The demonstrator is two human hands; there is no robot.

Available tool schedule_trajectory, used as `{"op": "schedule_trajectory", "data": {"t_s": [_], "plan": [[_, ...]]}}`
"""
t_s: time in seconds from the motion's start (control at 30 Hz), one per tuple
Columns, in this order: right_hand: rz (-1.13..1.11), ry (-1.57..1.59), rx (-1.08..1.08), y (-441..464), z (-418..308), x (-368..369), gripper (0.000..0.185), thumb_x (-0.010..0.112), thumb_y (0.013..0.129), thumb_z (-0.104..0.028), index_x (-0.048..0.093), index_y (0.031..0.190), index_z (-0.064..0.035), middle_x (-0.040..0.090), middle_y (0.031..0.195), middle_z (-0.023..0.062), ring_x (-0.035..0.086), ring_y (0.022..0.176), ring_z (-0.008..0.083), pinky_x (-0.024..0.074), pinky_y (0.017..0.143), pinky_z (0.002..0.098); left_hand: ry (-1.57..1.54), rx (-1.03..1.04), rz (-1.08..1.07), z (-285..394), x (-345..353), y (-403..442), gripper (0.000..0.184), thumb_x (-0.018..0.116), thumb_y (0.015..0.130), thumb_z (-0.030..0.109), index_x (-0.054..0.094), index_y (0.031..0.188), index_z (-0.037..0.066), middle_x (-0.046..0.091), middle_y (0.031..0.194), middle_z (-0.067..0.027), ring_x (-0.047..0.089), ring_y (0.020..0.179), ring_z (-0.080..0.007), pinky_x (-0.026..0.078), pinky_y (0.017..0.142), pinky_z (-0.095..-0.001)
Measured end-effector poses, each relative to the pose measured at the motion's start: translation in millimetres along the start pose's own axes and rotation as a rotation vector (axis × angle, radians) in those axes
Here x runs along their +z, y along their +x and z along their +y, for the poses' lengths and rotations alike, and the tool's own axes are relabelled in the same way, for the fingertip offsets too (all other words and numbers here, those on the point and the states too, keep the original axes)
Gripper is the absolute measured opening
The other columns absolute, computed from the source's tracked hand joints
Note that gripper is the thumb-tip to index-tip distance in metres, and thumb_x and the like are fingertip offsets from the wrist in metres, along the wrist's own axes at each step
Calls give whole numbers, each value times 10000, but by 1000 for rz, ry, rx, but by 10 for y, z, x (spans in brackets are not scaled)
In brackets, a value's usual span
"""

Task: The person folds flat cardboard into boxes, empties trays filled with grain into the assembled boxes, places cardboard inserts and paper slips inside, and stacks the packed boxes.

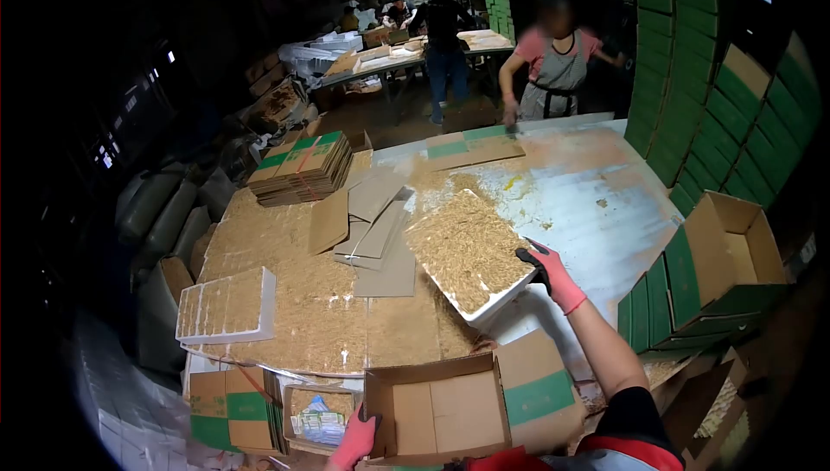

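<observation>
My right hand (556, 274), in a pink glove with dark fingers, grips the right edge of a white foam tray (497, 307). The tray is tilted, and brown straw-like shavings (471, 246) cover its top. Closer to me, my left hand (356, 438), gloved the same way, holds the left wall of an open cardboard box (432, 362). Its inside shows bare cardboard, and one flap (538, 397) with a green band is folded out to the right. The left fingertips are partly hidden at the box wall.
Another foam tray (270, 305) rests at the table's left. Flattened cartons (303, 168) and grey cardboard sheets (378, 242) lie beyond it. A small box of packets (318, 415) is beside my left hand. Green boxes (692, 56) are stacked right; a person (558, 60) stands across the table.
</observation>
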State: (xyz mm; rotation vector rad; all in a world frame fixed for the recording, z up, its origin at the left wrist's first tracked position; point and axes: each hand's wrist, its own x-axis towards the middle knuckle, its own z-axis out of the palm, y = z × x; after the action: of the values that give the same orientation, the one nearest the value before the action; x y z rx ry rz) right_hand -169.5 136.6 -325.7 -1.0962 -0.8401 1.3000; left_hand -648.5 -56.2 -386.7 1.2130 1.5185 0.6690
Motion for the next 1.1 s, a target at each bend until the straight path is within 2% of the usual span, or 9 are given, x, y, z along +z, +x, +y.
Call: {"op": "schedule_trajectory", "data": {"t_s": [0.23, 0.4, 0.43, 0.47, 0.67, 0.7, 0.77, 0.87, 1.1], "plan": [[-108, -346, 259, -1682, -1136, 495, 477, 636, 902, -240, 565, 1290, 28, 674, 1132, 89, 652, 1002, 142, 538, 847, 296, -159, 159, -250, 315, 142, 595, 426, 483, 991, 291, 513, 1329, 33, 632, 1188, -111, 590, 1033, -210, 461, 920, -329], [-338, -538, 367, -2234, -1024, 866, 434, 631, 907, -214, 600, 1253, 46, 672, 1136, 75, 616, 1012, 124, 462, 942, 261, -546, -105, -410, 372, 39, 587, 431, 488, 1004, 365, 554, 1307, 66, 640, 1138, -18, 590, 985, -116, 483, 822, -254], [-446, -636, 284, -2221, -989, 927, 423, 618, 910, -239, 619, 1232, 36, 680, 1103, 53, 615, 969, 107, 473, 888, 248, -475, -185, -425, 412, -8, 548, 444, 486, 1005, 365, 545, 1320, 58, 638, 1154, -23, 587, 1003, -114, 481, 851, -259], [-473, -649, 287, -2187, -923, 1006, 414, 607, 916, -247, 627, 1224, 29, 681, 1081, 41, 609, 936, 97, 476, 848, 244, -420, 212, -468, 493, -54, 321, 447, 479, 1009, 367, 543, 1316, 47, 622, 1185, -34, 576, 1027, -115, 472, 886, -275], [-534, -1046, 420, -1898, -394, 1353, 498, 606, 910, -356, 577, 1295, -41, 678, 931, 68, 581, 791, 113, 490, 693, 284, -378, 187, -352, 634, -316, -57, 479, 453, 1022, 367, 494, 1340, 12, 600, 1214, -58, 532, 1086, -135, 421, 953, -275], [-524, -1213, 289, -1968, -338, 1460, 473, 681, 846, -363, 613, 1192, -48, 643, 935, 95, 588, 832, 183, 483, 703, 335, -349, 219, -321, 569, -334, -46, 478, 458, 1020, 364, 503, 1331, 4, 605, 1206, -59, 522, 1096, -136, 407, 968, -272], [-527, -1879, -734, -2077, -50, 1562, 421, 728, 778, -371, 608, 1056, -78, 584, 942, 103, 572, 914, 247, 467, 732, 389, -181, 222, -207, 285, -228, 120, 527, 453, 1007, 430, 499, 1332, 17, 608, 1191, -80, 528, 1073, -162, 411, 962, -301], [-725, -1758, -430, -1945, 326, 1615, 420, 707, 794, -412, 567, 999, -74, 572, 1000, 149, 565, 987, 328, 464, 822, 432, -83, 172, -105, 113, -60, 135, 475, 438, 1007, 333, 455, 1360, 15, 557, 1286, -252, 529, 1208, -381, 424, 991, -402], [-1441, -1616, -7, -1246, 736, 1763, 525, 644, 864, -459, 568, 1173, -41, 609, 1140, 208, 583, 1091, 366, 460, 937, 421, 123, 93, -49, 56, 88, 79, 533, 427, 995, 280, 303, 1456, 43, 481, 1366, -270, 473, 1248, -432, 396, 1043, -445]]}}
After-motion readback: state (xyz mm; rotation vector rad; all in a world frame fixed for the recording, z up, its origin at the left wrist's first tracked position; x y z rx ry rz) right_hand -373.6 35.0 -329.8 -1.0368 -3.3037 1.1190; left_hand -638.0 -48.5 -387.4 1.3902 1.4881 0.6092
